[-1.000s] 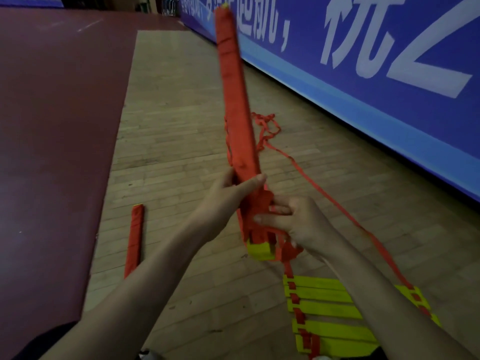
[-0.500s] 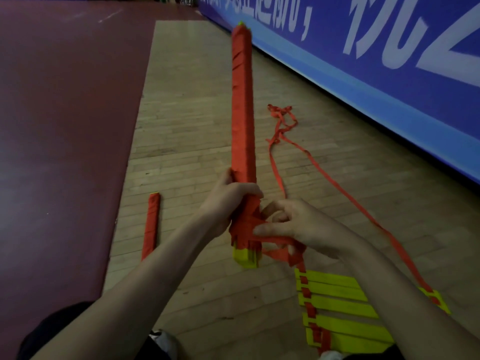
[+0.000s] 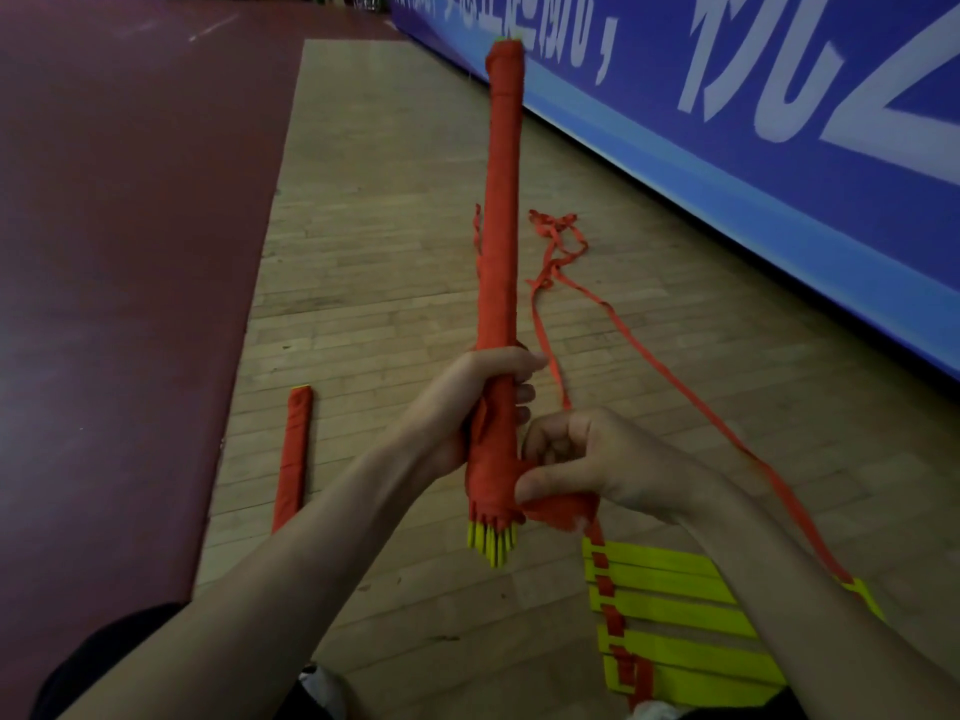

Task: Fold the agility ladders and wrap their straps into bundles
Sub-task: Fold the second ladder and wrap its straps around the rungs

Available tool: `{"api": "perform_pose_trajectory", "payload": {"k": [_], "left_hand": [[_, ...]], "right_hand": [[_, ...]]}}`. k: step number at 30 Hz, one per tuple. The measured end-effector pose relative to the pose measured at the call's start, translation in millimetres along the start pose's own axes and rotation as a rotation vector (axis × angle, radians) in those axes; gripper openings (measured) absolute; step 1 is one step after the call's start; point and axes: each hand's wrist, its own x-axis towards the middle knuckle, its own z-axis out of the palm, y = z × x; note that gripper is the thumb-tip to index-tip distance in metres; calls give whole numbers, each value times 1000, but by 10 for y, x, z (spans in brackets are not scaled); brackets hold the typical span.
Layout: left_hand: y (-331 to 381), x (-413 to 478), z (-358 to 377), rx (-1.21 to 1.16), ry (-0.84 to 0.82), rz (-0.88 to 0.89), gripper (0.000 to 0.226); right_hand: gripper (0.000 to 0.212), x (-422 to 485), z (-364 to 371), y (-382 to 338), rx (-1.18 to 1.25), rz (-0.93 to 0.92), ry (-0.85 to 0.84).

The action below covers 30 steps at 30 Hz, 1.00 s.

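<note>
A long bundle (image 3: 503, 241) of stacked yellow rungs wrapped in red strap points away from me, its yellow ends showing at the near end. My left hand (image 3: 483, 402) grips the bundle near that end. My right hand (image 3: 576, 459) pinches the red strap (image 3: 563, 504) against the bundle's lower part. The loose strap (image 3: 639, 350) trails over the floor to the right and piles up further off. A spread ladder (image 3: 670, 615) with yellow rungs lies on the floor under my right forearm.
A second wrapped red bundle (image 3: 293, 454) lies on the wood floor (image 3: 374, 283) at the left, beside the dark red mat (image 3: 119, 252). A blue banner wall (image 3: 779, 122) with white letters runs along the right.
The bundle has swung from leaning left to nearly straight ahead. My right hand has moved down to the near end with the strap, and more of the bundle's near end is wrapped.
</note>
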Motion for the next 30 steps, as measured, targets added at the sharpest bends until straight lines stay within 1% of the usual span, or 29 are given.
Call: {"api": "perform_pose_trajectory", "payload": {"k": [2, 4, 6, 8, 11, 14, 16, 18, 19, 20, 22, 23, 24, 26, 27, 29, 30], "left_hand": [[64, 7, -18, -42, -20, -41, 18], [114, 19, -46, -88, -2, -87, 19], [148, 26, -72, -181, 12, -107, 18], [179, 34, -80, -273, 9, -141, 19], [204, 39, -97, -363, 27, -154, 23], [205, 24, -133, -367, 81, -159, 26], [183, 43, -149, -398, 104, -151, 30], [170, 63, -142, -409, 121, -114, 43], [171, 71, -142, -434, 116, -95, 49], [176, 75, -142, -470, 96, -79, 53], [177, 84, -146, -556, 67, -73, 52], [178, 81, -151, -571, 67, -86, 52], [170, 67, -151, -561, 81, -101, 55], [120, 81, -148, -569, 92, -112, 61], [108, 90, -137, -572, 104, -122, 59], [74, 87, -136, -549, 99, -123, 51], [61, 83, -141, -537, 80, -126, 46]], "right_hand": [[32, 15, 13, 9, 35, -158, 103], [36, 25, 16, 9, 96, -296, 156], [30, 34, 17, -2, 93, -422, 199], [24, 51, 24, -18, 76, -504, 239], [19, 91, 46, -44, 52, -565, 312], [16, 128, 65, -67, -35, -627, 381], [24, 125, 74, -76, -31, -639, 399], [36, 94, 53, -63, 13, -626, 376], [38, 80, 36, -57, -3, -625, 363], [40, 67, 21, -62, -50, -626, 346], [58, 59, 4, -75, -233, -656, 332], [65, 71, 2, -67, -354, -689, 355], [66, 89, 3, -59, -470, -722, 408], [55, 150, 18, -12, -594, -756, 565], [45, 175, 30, 23, -583, -754, 633], [18, 208, 57, 50, -464, -721, 713], [10, 220, 69, 49, -386, -686, 747]]}}
